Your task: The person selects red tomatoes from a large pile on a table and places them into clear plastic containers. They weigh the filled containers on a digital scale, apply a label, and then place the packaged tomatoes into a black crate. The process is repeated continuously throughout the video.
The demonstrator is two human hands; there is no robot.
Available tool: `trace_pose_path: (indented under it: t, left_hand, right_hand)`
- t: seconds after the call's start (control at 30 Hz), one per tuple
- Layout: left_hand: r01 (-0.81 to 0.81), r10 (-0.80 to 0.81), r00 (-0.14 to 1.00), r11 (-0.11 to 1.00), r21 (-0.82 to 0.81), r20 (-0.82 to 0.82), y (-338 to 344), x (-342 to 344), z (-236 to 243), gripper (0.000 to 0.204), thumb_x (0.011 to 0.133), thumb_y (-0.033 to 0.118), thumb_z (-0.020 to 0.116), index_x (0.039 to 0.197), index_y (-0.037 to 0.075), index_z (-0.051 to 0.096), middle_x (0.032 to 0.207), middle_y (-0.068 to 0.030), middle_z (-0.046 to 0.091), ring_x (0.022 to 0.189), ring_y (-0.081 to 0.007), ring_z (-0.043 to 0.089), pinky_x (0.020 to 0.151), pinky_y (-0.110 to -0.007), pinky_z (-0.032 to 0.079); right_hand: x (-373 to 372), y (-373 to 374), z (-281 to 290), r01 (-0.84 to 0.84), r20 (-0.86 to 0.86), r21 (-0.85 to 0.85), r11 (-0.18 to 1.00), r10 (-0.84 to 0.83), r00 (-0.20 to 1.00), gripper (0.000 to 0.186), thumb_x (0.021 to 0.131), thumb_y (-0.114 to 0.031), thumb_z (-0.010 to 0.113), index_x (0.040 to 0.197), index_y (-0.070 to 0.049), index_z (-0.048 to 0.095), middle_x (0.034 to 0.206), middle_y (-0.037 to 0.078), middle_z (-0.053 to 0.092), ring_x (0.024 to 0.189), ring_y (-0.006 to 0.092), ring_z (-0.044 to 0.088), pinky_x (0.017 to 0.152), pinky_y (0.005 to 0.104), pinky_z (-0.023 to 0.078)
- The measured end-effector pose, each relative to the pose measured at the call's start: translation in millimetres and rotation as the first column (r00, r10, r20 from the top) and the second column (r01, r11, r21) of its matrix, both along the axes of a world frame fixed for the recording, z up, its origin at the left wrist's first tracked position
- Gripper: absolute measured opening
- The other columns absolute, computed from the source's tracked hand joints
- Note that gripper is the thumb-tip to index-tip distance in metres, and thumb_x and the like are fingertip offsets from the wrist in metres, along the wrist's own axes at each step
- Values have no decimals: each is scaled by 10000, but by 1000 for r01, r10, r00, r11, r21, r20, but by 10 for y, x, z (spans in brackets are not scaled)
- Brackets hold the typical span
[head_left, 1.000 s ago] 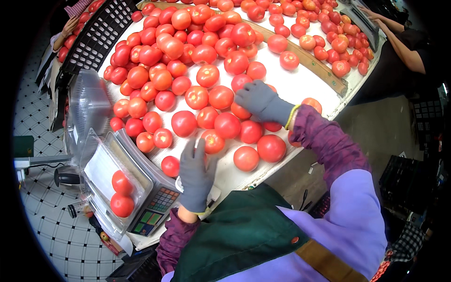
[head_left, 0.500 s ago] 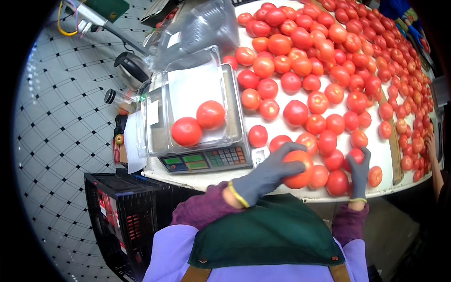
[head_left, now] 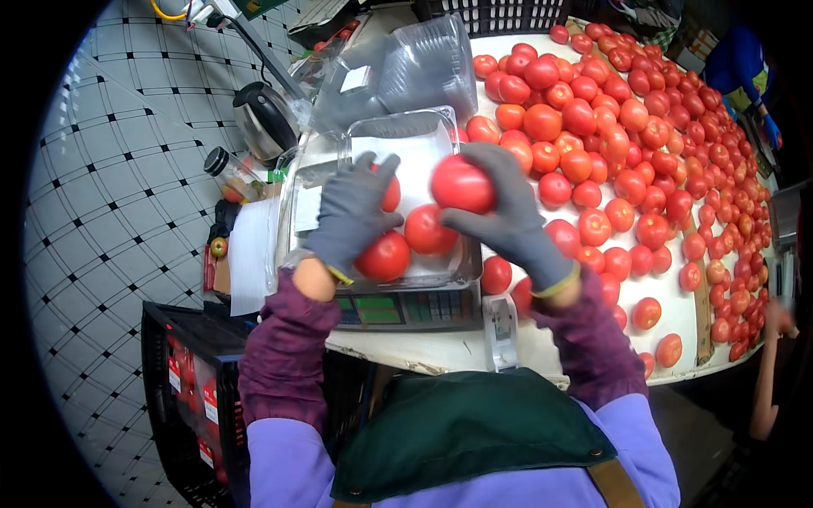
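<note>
A clear plastic punnet [head_left: 468, 264] with a white pad [head_left: 414, 140] inside sits on a digital scale [head_left: 406, 309]. Two red tomatoes rest at its near end, the left tomato [head_left: 383, 257] beside the right tomato [head_left: 430, 229]. My left hand [head_left: 349, 209], in a grey glove, curves its fingers and thumb around another tomato [head_left: 392, 194] inside the punnet, mostly hidden by the hand. Over the punnet's right side, my gloved right hand [head_left: 514, 207] grips a large red tomato [head_left: 462, 184] between thumb and fingers, slightly blurred.
Many loose tomatoes [head_left: 578, 117] cover the white table to the right. Stacked clear punnets [head_left: 428, 68] stand behind the scale, a kettle [head_left: 262, 118] and jar [head_left: 229, 169] to its left. A black crate [head_left: 190, 339] is at lower left. Another person's arm [head_left: 766, 381] shows far right.
Both hands have moved left from the table's front edge to the punnet, carrying tomatoes. The view has shifted, so the scale appears farther right.
</note>
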State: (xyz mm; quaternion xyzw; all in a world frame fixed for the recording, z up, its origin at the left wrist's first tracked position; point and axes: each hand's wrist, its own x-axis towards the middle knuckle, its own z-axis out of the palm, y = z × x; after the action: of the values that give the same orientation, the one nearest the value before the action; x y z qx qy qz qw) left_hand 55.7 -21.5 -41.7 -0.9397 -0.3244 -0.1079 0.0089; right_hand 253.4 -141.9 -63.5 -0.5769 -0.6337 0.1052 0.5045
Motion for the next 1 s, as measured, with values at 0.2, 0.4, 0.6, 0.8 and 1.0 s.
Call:
trace_pose_path:
  t: [0.2,0.4,0.6,0.8,1.0]
  left_hand:
    - [105,-98,994,977,-185,47,92,-154,27,450,706,249,704,1090,38,601,965,-148,624,877,-342,598,776,-419,485]
    - [-93,244,886,927,-363,395,-32,-883,172,393,757,131,726,1118,21,619,1058,-121,657,958,-228,621,852,-313,473]
    - [-106,248,913,911,-398,324,-208,-881,331,385,779,191,729,1110,20,633,1010,-133,664,869,-228,634,749,-307,497]
    - [-113,245,926,905,-410,285,-298,-819,445,389,782,162,724,1128,14,625,982,-101,659,870,-172,600,784,-294,477]
    - [-117,189,973,897,-426,130,-426,-690,494,452,792,264,706,1134,-14,607,994,-155,659,913,-244,625,804,-329,482]
  right_hand:
    - [30,490,-160,17,429,-123,992,38,903,438,750,-255,706,1143,-106,582,1121,131,592,1015,322,570,854,402,465]
    - [592,-292,-334,175,-296,-289,941,-262,919,260,860,-173,641,1071,-21,628,938,73,657,865,144,608,752,269,478]
    - [541,-887,-471,4,-512,-521,854,-317,798,209,877,-125,614,1033,14,627,898,27,622,843,82,555,750,226,452]
    - [576,-1339,-687,90,-496,-528,845,-393,774,187,881,-83,599,1038,15,624,930,31,629,872,86,555,773,222,449]
    - [614,-1641,-681,282,-230,-536,795,-459,858,225,863,-112,606,1050,12,619,911,82,638,805,131,583,724,259,476]
